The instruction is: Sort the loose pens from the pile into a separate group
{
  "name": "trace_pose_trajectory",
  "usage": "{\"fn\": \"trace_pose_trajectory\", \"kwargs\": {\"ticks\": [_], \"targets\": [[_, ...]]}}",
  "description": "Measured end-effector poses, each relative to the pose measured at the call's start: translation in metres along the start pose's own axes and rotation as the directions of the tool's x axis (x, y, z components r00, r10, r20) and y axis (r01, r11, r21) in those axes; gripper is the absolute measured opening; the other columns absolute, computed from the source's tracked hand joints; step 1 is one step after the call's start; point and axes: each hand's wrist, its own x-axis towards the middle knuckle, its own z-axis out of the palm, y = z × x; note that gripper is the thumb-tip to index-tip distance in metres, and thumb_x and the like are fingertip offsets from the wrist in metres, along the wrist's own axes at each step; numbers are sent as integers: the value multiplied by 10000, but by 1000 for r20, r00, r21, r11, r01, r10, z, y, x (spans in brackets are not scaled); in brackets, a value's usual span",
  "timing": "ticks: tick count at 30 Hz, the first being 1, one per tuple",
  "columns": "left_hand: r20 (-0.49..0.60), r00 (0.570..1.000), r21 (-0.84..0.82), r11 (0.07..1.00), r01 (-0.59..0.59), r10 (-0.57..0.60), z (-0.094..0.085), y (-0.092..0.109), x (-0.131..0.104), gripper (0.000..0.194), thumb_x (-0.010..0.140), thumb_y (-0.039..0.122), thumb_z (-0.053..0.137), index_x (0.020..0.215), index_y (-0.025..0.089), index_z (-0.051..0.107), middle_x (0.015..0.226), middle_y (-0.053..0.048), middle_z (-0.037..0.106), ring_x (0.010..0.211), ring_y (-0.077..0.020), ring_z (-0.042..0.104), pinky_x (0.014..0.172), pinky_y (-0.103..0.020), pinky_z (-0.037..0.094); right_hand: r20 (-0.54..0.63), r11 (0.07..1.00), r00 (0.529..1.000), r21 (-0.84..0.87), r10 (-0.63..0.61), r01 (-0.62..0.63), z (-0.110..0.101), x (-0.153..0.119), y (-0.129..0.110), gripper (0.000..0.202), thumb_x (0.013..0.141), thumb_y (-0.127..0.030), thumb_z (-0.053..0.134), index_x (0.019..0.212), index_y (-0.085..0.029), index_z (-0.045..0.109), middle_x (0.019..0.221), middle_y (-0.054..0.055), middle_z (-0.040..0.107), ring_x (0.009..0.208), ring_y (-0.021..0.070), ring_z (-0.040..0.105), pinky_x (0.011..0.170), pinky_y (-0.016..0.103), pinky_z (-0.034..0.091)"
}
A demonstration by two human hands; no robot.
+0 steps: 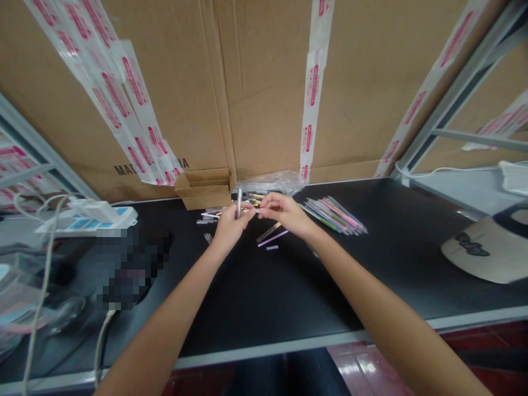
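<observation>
My left hand [231, 225] is closed around a pale, slim pen barrel [240, 201] that stands upright between the fingers. Opposite it, my right hand [284, 213] pinches something small at the fingertips, too small to make out, and the tips of both hands nearly meet there. Below my right hand lie a purple stick-like pen part [273, 238] and a short clear piece, perhaps a pen cap [272, 248]. Loose pen parts [208, 215] are scattered beside and behind my left hand, partly hidden by it. To the right rests a pile of assembled-looking coloured pens [336, 215].
A small open cardboard box [206, 192] and a crumpled clear plastic bag [272, 181] stand against the taped cardboard wall [268, 110]. Leftward are a white power strip [119, 220], cables and a blurred-out dark object [132, 275]. A beige cap [487, 247] lies at the right.
</observation>
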Motion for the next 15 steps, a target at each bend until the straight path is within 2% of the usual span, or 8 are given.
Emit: {"fn": "trace_pose_trajectory", "kwargs": {"ticks": [3,9,12,15], "targets": [[21,1000,-30,999,-18,18,1,-2,0,287,676,400,680,786,142,620,475,62,430,417,-52,353,417,-189,236,-9,995,1000,95,4,-3,5,-3,-2,196,707,-294,666,745,-170,518,669,-5,629,608,106,563,639,255,448],[24,998,-98,994,-54,56,-2,1,2,320,669,424,688,786,131,634,533,31,509,415,-40,343,409,-191,238,-88,989,996,145,-5,17,20,0,2,234,707,-345,671,734,-171,518,653,-3,633,599,105,579,630,261,466],[14,996,-69,994,-88,89,-4,2,3,291,673,402,687,788,138,639,531,30,524,421,-48,357,416,-194,260,-152,986,988,164,3,22,26,4,6,250,705,-362,676,722,-175,511,625,-12,622,592,108,588,606,250,465],[-27,990,15,990,-140,140,-7,0,5,229,688,354,674,772,144,639,529,31,528,436,-61,376,433,-200,287,-148,987,989,163,25,-1,31,8,9,213,757,-356,626,755,-177,512,649,-4,633,614,114,599,595,238,459]]}}
